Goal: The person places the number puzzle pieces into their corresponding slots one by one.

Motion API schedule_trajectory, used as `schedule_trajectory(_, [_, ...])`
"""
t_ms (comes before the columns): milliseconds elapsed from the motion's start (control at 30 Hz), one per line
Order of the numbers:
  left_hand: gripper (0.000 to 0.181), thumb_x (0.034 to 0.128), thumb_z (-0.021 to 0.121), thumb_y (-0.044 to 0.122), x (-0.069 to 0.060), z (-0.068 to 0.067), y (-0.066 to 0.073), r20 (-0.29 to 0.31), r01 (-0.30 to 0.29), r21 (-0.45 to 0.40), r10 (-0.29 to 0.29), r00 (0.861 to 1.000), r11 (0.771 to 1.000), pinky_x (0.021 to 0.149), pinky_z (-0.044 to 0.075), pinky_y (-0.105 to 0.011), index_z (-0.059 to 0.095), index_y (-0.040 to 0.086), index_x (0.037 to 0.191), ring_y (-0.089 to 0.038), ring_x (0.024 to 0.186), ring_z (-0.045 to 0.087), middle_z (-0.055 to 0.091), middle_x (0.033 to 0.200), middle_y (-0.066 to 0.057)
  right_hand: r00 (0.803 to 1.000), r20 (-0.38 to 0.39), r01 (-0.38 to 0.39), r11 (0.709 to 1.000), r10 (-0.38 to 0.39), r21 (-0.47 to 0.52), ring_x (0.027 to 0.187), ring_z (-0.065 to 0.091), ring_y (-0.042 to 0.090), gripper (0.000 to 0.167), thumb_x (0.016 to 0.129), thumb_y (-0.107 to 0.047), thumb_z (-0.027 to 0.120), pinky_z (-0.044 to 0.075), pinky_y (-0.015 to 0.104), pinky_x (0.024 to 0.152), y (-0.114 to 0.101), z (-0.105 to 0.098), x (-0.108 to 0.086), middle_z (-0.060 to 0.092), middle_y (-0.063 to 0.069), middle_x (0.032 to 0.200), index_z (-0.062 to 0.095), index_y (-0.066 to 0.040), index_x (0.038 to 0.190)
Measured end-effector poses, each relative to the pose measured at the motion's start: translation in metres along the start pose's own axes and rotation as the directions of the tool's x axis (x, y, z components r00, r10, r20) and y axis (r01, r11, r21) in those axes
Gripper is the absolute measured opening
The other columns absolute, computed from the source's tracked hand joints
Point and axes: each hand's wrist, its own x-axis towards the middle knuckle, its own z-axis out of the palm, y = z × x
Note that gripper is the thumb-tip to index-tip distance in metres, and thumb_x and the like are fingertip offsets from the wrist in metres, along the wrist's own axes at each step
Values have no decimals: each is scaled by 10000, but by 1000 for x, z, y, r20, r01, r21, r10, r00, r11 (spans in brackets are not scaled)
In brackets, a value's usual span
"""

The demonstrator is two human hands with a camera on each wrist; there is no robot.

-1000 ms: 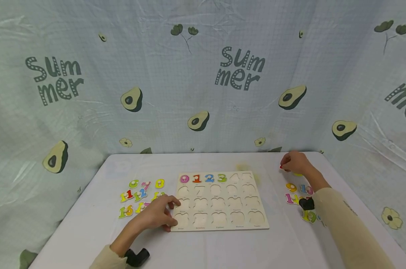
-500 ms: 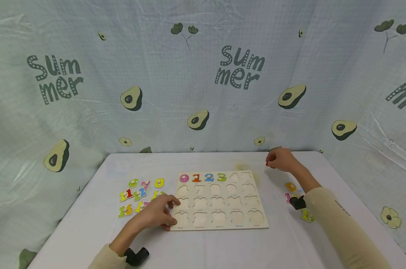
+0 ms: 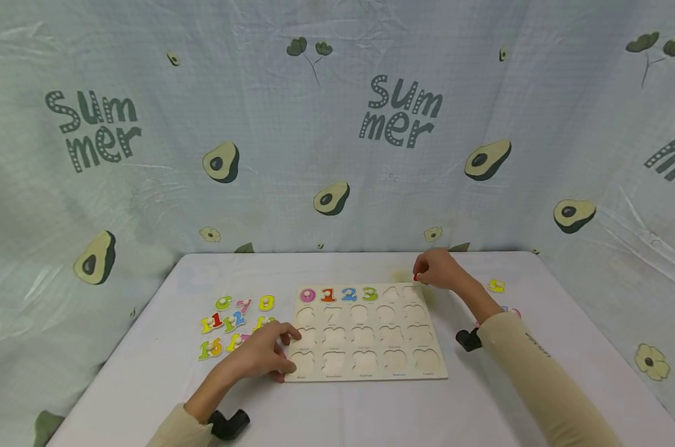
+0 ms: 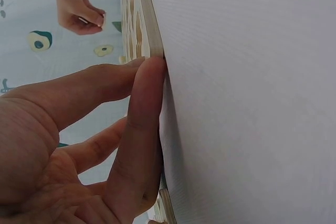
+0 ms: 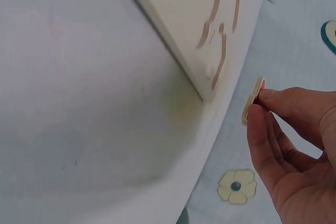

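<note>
The wooden number puzzle board lies on the white table, with 0, 1, 2 and 3 seated in its top row and bare recesses elsewhere. At the board's near left corner, my left hand holds the edge between thumb and fingers; the left wrist view shows the fingertips against that edge. My right hand pinches a small wooden number piece with some red on it. It is above the board's far right corner, apart from the board. The piece is seen edge-on, so its digit cannot be read.
Loose number pieces, among them a 6, an 8 and a 16, lie left of the board. Right of it are a yellow piece and others partly hidden by the right sleeve. A printed curtain hangs behind.
My right hand has lifted the red-marked piece from the far right of the table and carried it left to the board's far right corner. The left hand has stayed in place.
</note>
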Motion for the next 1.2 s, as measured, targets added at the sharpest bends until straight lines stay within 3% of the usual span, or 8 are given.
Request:
schedule_trajectory(233, [511, 796, 863, 46, 1, -1, 0, -2, 5, 12, -5, 1000, 1000, 576, 591, -316, 650, 53, 1260, -182, 565, 647, 533, 1092, -118, 999, 5, 49, 999, -49, -9, 724, 574, 163, 74, 844, -8, 704, 485, 317, 668, -14, 15, 6, 710, 62, 803, 758, -56, 860])
schedule_trajectory(700, [508, 795, 860, 38, 1, -1, -1, 0, -13, 12, 13, 1000, 1000, 564, 588, -308, 649, 47, 1257, -181, 571, 643, 524, 1091, -125, 997, 59, 44, 998, -46, 37, 703, 578, 134, 36, 882, -53, 733, 491, 280, 655, -38, 38, 12, 715, 52, 805, 762, -47, 861])
schedule_trajectory(1200, [516, 793, 859, 30, 3, 0, -3, -5, -12, 10, 12, 1000, 1000, 572, 593, -319, 643, 43, 1261, -180, 565, 654, 532, 1103, -128, 998, 48, 34, 999, -34, 17, 692, 570, 138, 40, 865, -38, 736, 483, 289, 659, -43, 51, 16, 718, 57, 803, 759, -62, 843])
